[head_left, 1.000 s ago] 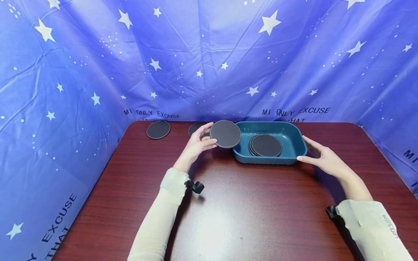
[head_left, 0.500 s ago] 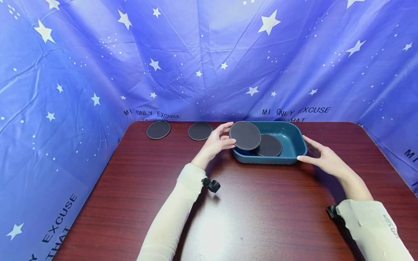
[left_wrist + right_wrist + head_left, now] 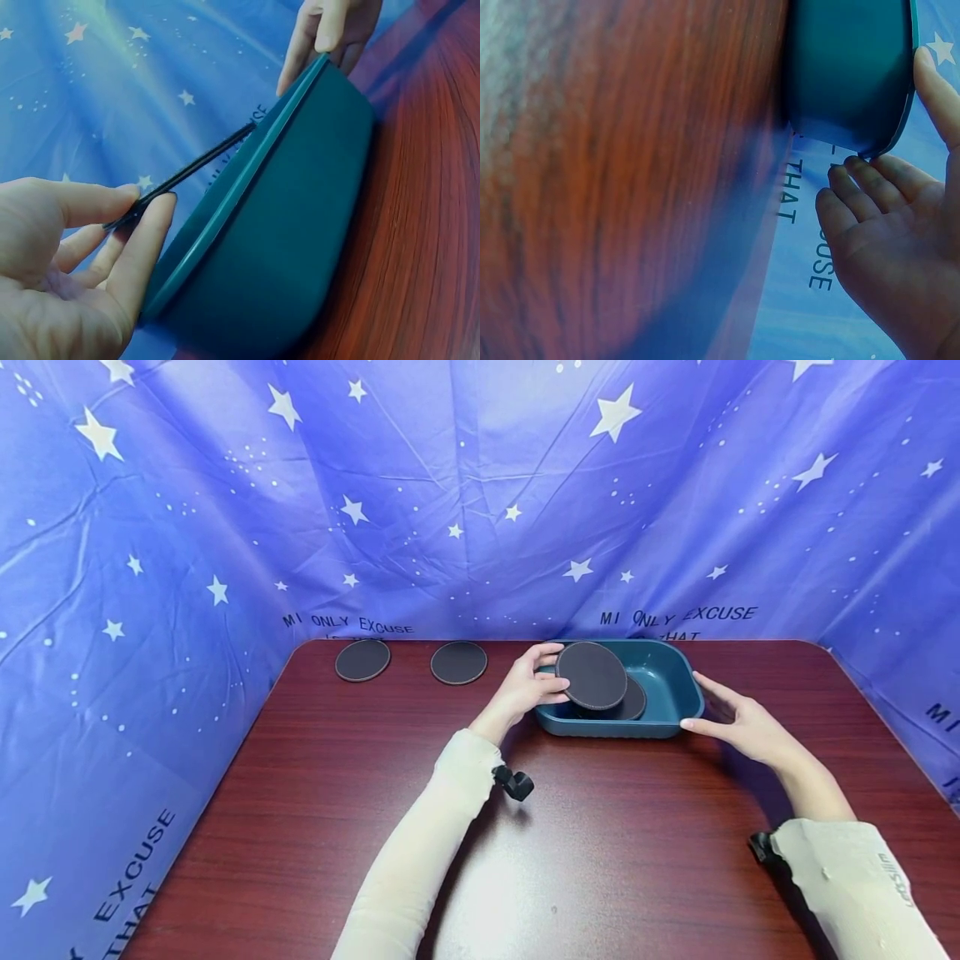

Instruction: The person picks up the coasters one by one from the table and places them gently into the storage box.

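Observation:
In the head view my left hand [image 3: 527, 685] pinches a round dark coaster [image 3: 592, 675] with stitched edging between thumb and fingers. It is held tilted over the left part of a teal plastic box [image 3: 622, 729]. Under it, inside the box, another dark coaster [image 3: 636, 700] shows partly; the rest is hidden. The left wrist view has the held coaster [image 3: 199, 163] edge-on, its far end inside the rim. My right hand [image 3: 750, 727] holds the box's right end, thumb at the near corner and fingers at the far side, as the right wrist view also shows.
Two more coasters lie flat near the table's back edge, one at the far left [image 3: 363, 661] and a second coaster [image 3: 459, 662] nearer the box. A blue star-patterned cloth [image 3: 465, 485] hangs behind the reddish-brown table [image 3: 337, 760]. Black wrist mounts sit on both sleeves.
My left hand has carried the coaster rightward, from the box's left rim to above the coasters inside. The second coaster on the table has come fully into view. My right hand has stayed put.

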{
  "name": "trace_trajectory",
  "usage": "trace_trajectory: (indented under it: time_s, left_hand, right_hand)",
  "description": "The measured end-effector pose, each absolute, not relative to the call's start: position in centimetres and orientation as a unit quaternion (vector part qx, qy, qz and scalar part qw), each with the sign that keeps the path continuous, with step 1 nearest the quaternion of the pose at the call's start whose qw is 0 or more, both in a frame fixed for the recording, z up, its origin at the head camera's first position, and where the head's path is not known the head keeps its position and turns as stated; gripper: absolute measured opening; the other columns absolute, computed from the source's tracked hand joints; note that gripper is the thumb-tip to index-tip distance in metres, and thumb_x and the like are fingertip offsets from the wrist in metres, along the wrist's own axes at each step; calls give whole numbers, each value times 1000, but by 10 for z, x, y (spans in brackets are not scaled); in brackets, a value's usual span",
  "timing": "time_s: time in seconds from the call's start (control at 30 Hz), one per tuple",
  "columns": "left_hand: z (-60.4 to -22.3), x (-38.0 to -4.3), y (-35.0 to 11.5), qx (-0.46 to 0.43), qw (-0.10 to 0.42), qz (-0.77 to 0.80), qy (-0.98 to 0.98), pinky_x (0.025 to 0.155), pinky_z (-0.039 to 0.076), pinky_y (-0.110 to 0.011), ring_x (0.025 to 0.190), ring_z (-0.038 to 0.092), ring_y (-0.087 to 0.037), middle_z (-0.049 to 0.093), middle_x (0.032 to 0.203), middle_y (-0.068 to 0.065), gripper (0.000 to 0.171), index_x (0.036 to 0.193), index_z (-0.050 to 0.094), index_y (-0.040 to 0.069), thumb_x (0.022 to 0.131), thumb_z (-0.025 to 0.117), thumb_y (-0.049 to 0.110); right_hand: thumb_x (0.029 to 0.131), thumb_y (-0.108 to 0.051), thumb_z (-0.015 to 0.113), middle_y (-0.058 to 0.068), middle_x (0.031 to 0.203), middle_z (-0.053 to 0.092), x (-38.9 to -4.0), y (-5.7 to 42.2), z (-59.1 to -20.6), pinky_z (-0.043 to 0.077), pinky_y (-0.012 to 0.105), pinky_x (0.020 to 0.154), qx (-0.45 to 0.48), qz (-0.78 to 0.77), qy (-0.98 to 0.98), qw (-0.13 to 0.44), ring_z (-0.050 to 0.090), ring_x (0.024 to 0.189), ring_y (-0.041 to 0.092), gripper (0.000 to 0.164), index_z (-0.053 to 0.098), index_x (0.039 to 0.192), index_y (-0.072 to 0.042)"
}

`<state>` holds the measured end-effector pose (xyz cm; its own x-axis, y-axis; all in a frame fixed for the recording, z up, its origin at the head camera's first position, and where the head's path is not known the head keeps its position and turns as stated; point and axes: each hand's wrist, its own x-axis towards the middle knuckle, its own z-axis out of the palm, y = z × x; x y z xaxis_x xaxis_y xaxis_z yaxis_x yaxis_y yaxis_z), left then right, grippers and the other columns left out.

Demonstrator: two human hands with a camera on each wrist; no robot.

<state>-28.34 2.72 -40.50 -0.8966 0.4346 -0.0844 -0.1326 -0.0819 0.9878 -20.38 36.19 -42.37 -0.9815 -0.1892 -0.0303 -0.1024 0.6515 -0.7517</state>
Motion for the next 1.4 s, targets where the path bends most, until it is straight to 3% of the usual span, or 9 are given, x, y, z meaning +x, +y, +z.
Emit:
trace_trajectory:
  time_s: [0.43, 0.77, 1.0, 1.17, 1.23, 1.4]
  left_hand:
    - [-400, -287, 55, 94, 220, 684, 690, 83, 63, -41, 112, 67, -37, 49, 144, -17, 55, 145, 45, 8, 95, 55, -10]
    - [-403, -287, 70, 93, 224, 630, 738, 80, 64, -40, 108, 69, -38, 51, 144, -17, 52, 145, 46, 8, 97, 53, -8]
    - [-407, -287, 78, 88, 204, 580, 784, 79, 64, -40, 100, 71, -35, 56, 137, -18, 49, 143, 48, 5, 97, 53, -9]
    - [-405, -286, 79, 102, 187, 512, 832, 77, 64, -33, 97, 71, -30, 58, 137, -15, 49, 144, 49, 7, 97, 54, -6]
    - [-404, -286, 79, 116, 183, 474, 853, 80, 63, -32, 101, 70, -28, 57, 140, -13, 49, 145, 48, 8, 98, 55, -2]
    - [-401, -286, 76, 147, 173, 411, 883, 106, 51, -36, 130, 56, -24, 52, 148, -9, 49, 147, 45, 11, 100, 57, 7]
  right_hand:
    - [94, -24, 70, 29, 160, 25, -204, 361, -422, 29, -10, 86, -78, -413, 906, 56, 28, 142, 54, 86, 17, 160, -13]
    - [94, -24, 70, 28, 161, 25, -203, 361, -422, 30, -9, 87, -81, -412, 906, 57, 29, 142, 54, 85, 17, 160, -13]
    - [94, -20, 70, 28, 160, 25, -204, 361, -423, 31, -8, 91, -91, -424, 900, 50, 27, 142, 54, 84, 19, 160, -10]
    - [94, -21, 70, 28, 161, 25, -204, 361, -424, 30, -9, 90, -88, -422, 901, 52, 27, 142, 54, 84, 19, 160, -11]
    - [94, -22, 70, 28, 161, 25, -204, 361, -423, 30, -9, 90, -86, -421, 901, 54, 27, 142, 54, 84, 19, 160, -11]
    - [94, -22, 70, 29, 160, 25, -204, 361, -423, 31, -8, 89, -86, -421, 901, 55, 27, 142, 54, 84, 19, 160, -11]
